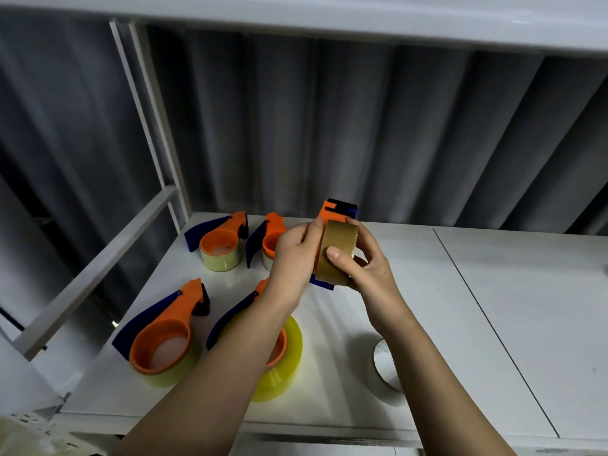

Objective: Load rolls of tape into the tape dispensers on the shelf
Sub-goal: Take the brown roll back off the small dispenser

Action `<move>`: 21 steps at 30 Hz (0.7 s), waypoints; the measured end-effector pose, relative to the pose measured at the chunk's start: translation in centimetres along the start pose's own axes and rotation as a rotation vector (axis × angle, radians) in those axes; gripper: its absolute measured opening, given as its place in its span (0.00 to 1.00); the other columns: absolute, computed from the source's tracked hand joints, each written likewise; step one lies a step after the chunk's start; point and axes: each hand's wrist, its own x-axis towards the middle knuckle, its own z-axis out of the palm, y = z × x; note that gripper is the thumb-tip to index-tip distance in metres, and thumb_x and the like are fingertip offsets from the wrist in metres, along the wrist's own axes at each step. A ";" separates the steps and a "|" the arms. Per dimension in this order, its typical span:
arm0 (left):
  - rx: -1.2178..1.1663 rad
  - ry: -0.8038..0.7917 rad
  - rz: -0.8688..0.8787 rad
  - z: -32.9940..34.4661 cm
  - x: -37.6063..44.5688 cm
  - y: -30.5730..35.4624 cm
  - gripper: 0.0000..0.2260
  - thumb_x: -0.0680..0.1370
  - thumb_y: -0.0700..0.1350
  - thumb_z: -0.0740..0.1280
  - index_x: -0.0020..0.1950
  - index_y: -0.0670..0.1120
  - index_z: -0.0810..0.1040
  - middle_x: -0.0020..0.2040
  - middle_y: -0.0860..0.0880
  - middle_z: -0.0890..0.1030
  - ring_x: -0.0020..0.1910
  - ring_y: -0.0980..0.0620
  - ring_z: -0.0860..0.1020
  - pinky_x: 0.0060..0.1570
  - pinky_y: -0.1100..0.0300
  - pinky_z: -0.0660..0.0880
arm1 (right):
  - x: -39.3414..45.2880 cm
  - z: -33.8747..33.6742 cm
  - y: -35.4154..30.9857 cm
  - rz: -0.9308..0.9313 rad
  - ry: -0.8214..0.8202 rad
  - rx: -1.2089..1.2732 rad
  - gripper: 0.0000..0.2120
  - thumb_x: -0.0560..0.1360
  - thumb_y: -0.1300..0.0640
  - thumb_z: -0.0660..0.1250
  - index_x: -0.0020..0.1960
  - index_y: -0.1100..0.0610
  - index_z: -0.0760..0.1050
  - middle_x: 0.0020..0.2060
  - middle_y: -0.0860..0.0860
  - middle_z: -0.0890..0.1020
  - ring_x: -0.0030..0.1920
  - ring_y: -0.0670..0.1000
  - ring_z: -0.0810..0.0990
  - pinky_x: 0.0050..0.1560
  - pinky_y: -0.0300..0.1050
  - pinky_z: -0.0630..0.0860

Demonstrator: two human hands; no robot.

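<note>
White shelf (411, 291) carries everything, with a seam running from its back edge toward the front right. Four orange-and-blue tape dispensers lie on its left half, each already holding a roll: one at the front left corner (164, 334), one just right of it with a bright yellow roll (283, 360) partly hidden under the left forearm, and two near the back left corner (220, 238) (268, 238). A loose whitish tape roll (385, 370) stands on edge near the front edge, under the right forearm. Above the shelf's middle, a fifth dispenser (339, 210) is held upright between both hands. The left hand (296, 255) grips its orange side; the right hand (365, 261) curls round a brown tape roll (339, 251), thumb across its face, pressing it against the dispenser.
</note>
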 end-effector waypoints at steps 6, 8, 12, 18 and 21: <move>0.059 -0.328 -0.113 -2.6 0.9 0.0 0.09 0.81 0.46 0.61 0.55 0.48 0.80 0.45 0.47 0.85 0.47 0.50 0.83 0.53 0.55 0.79 | 0.4 -1.9 -0.3 0.034 -0.041 -0.011 0.33 0.69 0.56 0.75 0.69 0.40 0.68 0.60 0.42 0.75 0.56 0.46 0.81 0.54 0.46 0.81; 0.080 -0.318 -0.123 -2.5 0.9 0.2 0.10 0.81 0.45 0.62 0.58 0.44 0.80 0.42 0.48 0.85 0.43 0.53 0.84 0.50 0.56 0.80 | 0.5 -2.1 -0.3 0.057 -0.065 -0.008 0.35 0.66 0.53 0.75 0.70 0.41 0.68 0.62 0.45 0.75 0.58 0.50 0.80 0.56 0.49 0.80; 0.037 -0.239 -0.225 -3.2 1.1 0.3 0.11 0.80 0.45 0.64 0.60 0.43 0.77 0.51 0.42 0.82 0.49 0.47 0.81 0.53 0.53 0.78 | 0.3 -3.4 -0.3 0.027 -0.067 -0.060 0.35 0.65 0.54 0.74 0.70 0.42 0.68 0.63 0.46 0.73 0.56 0.45 0.80 0.51 0.43 0.81; 0.045 -0.165 -0.248 -3.2 1.8 -0.1 0.05 0.79 0.47 0.65 0.54 0.49 0.75 0.50 0.44 0.80 0.52 0.45 0.80 0.57 0.50 0.76 | 0.8 -4.6 -0.2 0.106 -0.076 -0.154 0.37 0.67 0.47 0.71 0.74 0.40 0.61 0.65 0.48 0.70 0.57 0.46 0.77 0.47 0.38 0.80; 0.105 -0.141 -0.229 -2.9 1.9 -1.0 0.09 0.80 0.47 0.63 0.58 0.45 0.78 0.51 0.43 0.82 0.51 0.46 0.81 0.56 0.50 0.77 | 1.0 -5.4 0.9 0.121 0.104 -0.294 0.39 0.70 0.46 0.74 0.75 0.44 0.59 0.65 0.50 0.70 0.59 0.49 0.76 0.51 0.44 0.80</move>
